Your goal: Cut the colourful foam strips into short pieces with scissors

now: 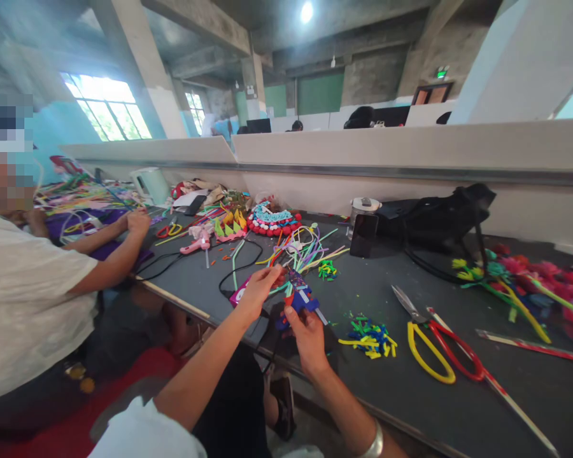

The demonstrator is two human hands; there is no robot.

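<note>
Near the table's front edge, my right hand (310, 340) is closed around a blue glue gun (302, 298), with a clear stick jutting from its back end. The thumb lies along a red-orange part. My left hand (260, 289) is just left of it, fingers pinched together near the gun's front. Whatever sits in that pinch is too small to make out. Behind both hands spreads a bundle of pale green, purple and white pipe cleaners (310, 245). Cut blue, green and yellow pipe cleaner pieces (370, 336) lie to the right.
Red-and-yellow-handled scissors (434, 346) lie at right, near a black bag (430, 219) and pink pipe cleaner flowers (544, 273). A phone (364, 235) leans on a jar. Left are a pink glue gun (198, 243) and a seated person (38, 286) working. A low partition (386, 149) runs behind.
</note>
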